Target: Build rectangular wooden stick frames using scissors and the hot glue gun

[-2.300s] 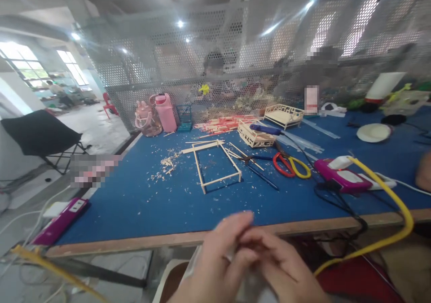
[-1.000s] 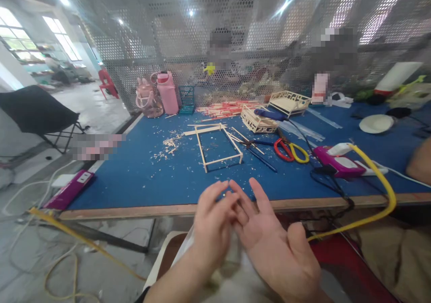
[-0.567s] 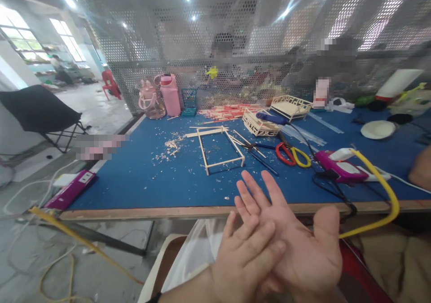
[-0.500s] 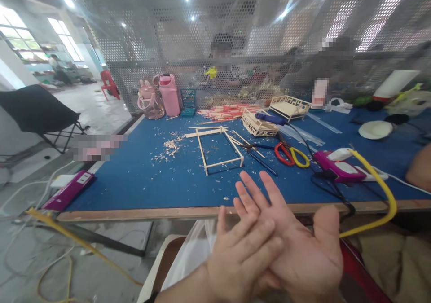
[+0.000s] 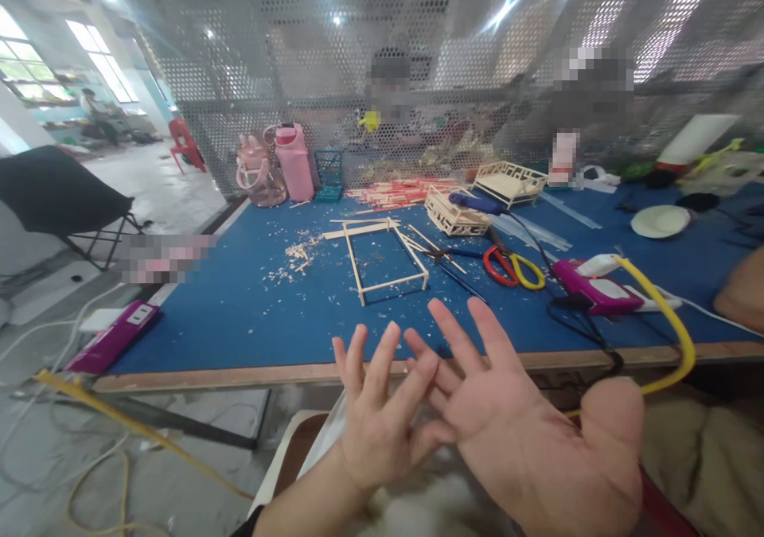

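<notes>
My left hand (image 5: 379, 418) is raised in front of me with its back to the camera, fingers spread and holding nothing. My right hand (image 5: 525, 433) is palm up beside it, fingers stretched out and also holding nothing; the left fingers overlap the right ones. Both hands hover at the near wooden edge of the blue table (image 5: 251, 322). Beyond them on the table stands a rectangular frame of thin wooden sticks (image 5: 385, 262), with wood chips (image 5: 295, 258) scattered to its left.
Red and yellow scissors (image 5: 513, 268), a pink glue gun (image 5: 597, 290) with a yellow cable (image 5: 674, 322), two small stick-built beds (image 5: 457, 215), a pile of sticks (image 5: 399, 193) and pink bottles (image 5: 292, 171) lie further back. A perforated metal screen (image 5: 251, 68) closes the far side; people sit behind it.
My hands were pinched together, then rubbed palm on palm. Now the left hand has slid off the right palm and both are spread open.
</notes>
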A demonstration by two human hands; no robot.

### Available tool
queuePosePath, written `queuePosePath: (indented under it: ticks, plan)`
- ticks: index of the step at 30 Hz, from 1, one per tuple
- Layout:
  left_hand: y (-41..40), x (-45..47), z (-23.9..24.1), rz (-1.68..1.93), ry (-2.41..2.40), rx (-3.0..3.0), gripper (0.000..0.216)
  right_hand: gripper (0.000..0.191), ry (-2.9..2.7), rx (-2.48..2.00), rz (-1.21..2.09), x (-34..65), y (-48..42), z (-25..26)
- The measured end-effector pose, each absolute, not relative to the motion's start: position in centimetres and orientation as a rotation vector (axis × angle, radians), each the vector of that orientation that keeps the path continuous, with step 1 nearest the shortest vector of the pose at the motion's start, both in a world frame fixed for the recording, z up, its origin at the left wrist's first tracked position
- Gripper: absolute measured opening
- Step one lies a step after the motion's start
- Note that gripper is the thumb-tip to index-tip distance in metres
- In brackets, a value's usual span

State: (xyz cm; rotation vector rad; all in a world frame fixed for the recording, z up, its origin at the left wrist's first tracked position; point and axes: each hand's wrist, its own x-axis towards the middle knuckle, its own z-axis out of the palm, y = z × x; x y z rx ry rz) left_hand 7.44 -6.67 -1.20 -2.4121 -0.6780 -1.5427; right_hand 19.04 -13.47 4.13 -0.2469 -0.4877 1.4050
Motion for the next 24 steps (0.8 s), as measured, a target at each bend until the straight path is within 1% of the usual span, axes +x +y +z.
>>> queuePosePath:
  ticks: [4, 8, 13, 15, 17, 19, 21, 23, 24]
  plan:
    - [-6.5, 7.1, -0.9, -1.672, -0.644, -2.327, 0.042, 0.084, -0.498, -0.232, 1.415, 19.2, -13.5, 4.0]
    - [-6.7, 7.4, -0.7, -1.722, -0.655, -2.32, 0.022, 0.079, -0.48, -0.215, 1.404, 19.2, -13.4, 3.9]
    - [-6.7, 7.2, -0.9, -1.778, -0.681, -2.318, 0.017, 0.082, -0.493, -0.249, 1.384, 19.2, -13.5, 4.4]
    - [-6.9, 7.1, -1.2, -1.787, -0.665, -2.334, 0.019, 0.081, -0.522, -0.289, 1.359, 19.1, -13.1, 4.5]
    - [-7.7, 7.9, -1.7, -1.791, -0.672, -2.357, 0.023, 0.076, -0.594, -0.411, 1.285, 19.1, -12.5, 3.9]
    - [-8.9, 9.9, -2.4, -1.792, -0.75, -2.363, 0.031, 0.066, -0.786, -0.696, 1.158, 19.3, -11.9, 2.5]
    - [-10.0, 12.9, -3.1, -1.771, -1.017, -2.335, 0.042, 0.053, -1.043, -1.071, 1.002, 19.8, -11.6, 0.4]
    - [-10.7, 15.5, -3.8, -1.664, -1.222, -2.423, 0.051, 0.045, -1.208, -1.324, 0.898, 20.5, -11.8, -2.0]
    - [-10.8, 16.3, -4.1, -1.555, -1.264, -2.546, 0.05, 0.043, -1.245, -1.403, 0.868, 20.8, -12.1, -3.3]
